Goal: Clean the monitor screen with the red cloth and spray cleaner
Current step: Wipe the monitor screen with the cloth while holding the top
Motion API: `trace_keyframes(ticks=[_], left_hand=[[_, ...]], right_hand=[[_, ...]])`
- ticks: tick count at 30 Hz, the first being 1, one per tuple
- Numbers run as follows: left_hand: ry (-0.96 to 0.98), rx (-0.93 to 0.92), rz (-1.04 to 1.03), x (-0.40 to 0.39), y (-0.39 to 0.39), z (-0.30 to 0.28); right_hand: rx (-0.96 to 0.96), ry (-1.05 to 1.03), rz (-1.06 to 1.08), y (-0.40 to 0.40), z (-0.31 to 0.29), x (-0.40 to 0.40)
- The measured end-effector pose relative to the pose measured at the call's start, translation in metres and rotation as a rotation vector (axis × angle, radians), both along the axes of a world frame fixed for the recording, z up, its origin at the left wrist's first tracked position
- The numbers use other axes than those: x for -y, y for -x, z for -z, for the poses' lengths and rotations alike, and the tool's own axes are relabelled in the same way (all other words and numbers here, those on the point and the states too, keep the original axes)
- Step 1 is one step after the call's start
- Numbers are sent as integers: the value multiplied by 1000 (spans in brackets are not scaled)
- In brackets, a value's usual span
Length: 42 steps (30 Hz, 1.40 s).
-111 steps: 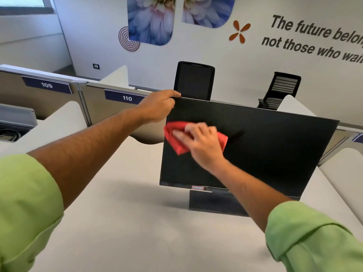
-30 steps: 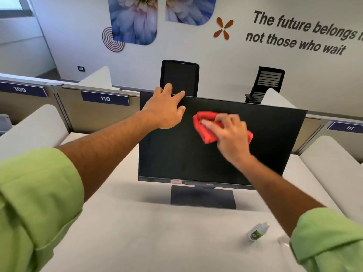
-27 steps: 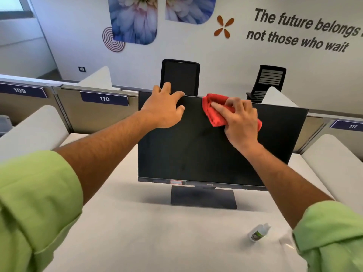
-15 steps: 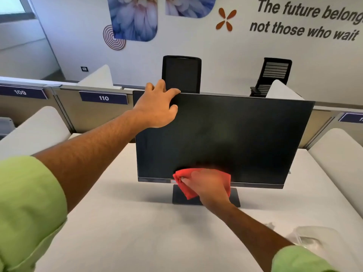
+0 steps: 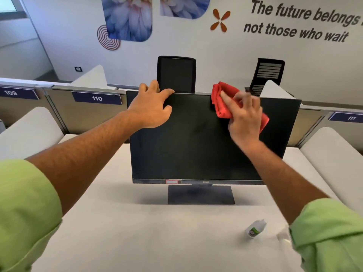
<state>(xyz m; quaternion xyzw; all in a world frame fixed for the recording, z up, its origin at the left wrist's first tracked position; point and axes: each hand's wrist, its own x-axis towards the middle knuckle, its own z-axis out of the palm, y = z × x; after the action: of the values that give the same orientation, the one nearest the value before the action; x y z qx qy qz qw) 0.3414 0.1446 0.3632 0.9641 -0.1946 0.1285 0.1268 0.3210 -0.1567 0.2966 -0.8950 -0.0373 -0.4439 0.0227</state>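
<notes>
A black monitor (image 5: 196,150) stands on its flat base on the white desk, screen dark. My left hand (image 5: 151,108) grips the monitor's top edge near the left corner, fingers over the rim. My right hand (image 5: 244,118) presses a folded red cloth (image 5: 224,101) flat against the upper right part of the screen, the cloth reaching the top bezel. A small spray cleaner bottle (image 5: 255,228) with a green and white label lies on its side on the desk at the lower right, apart from both hands.
The white desk (image 5: 137,232) is flanked by curved white dividers (image 5: 29,130). Partition panels numbered 109, 110 and 111 run behind the monitor. Two black office chairs (image 5: 176,73) stand beyond them against a decorated wall. Something clear lies beside my right sleeve.
My right hand swept the red cloth from the bottom bezel up to the top right of the screen. My left hand stayed on the top edge.
</notes>
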Motion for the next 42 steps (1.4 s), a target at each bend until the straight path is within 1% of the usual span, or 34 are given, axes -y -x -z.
trace_keyframes(ticks=[2,4,8,10,12,14,20,23,24,26,28,30,32,35,37,39,42], left_hand=[[6,-6,-1,-1,0,1],[14,-21,-5,-4,-1,0],[24,-35,6,-6,-2,-1],[24,-30,19,-5,-2,-1],[30,-34,24,-4,-2,-3],[35,-51,25,-4,-3,-5],[66,-76,11,-6,-4,-6],[72,-82,16,-2,-4,-7],[71,-81,17,-1,-4,-7],[69,-76,18,2,-5,-6],[68,-73,15,4,-6,-6],[69,-68,12,2,-6,-6],[70,-66,14,0,-7,-5],[69,-60,28,-3,-7,-7],[73,-58,40,-3,-6,-7],[73,-63,42,-2,-7,-8],[64,-45,27,-2,-8,-7]], right_hand=[[-5,-7,-53,16,42,-18],[-53,15,-153,36,94,-33],[-235,133,-336,84,193,-46],[-323,206,-373,100,217,-42],[-336,263,-406,96,209,-35],[-288,265,-418,83,182,-26],[19,135,-121,26,49,43],[50,53,-7,5,1,68],[56,3,15,4,-1,66],[86,-82,62,11,17,51],[78,-143,48,29,56,26],[23,-161,-12,52,104,-1],[-59,-145,-94,77,154,-24],[-231,25,-228,110,211,-40],[-283,139,-310,113,212,-32],[-264,171,-338,101,191,-17],[-110,154,-224,75,133,16]])
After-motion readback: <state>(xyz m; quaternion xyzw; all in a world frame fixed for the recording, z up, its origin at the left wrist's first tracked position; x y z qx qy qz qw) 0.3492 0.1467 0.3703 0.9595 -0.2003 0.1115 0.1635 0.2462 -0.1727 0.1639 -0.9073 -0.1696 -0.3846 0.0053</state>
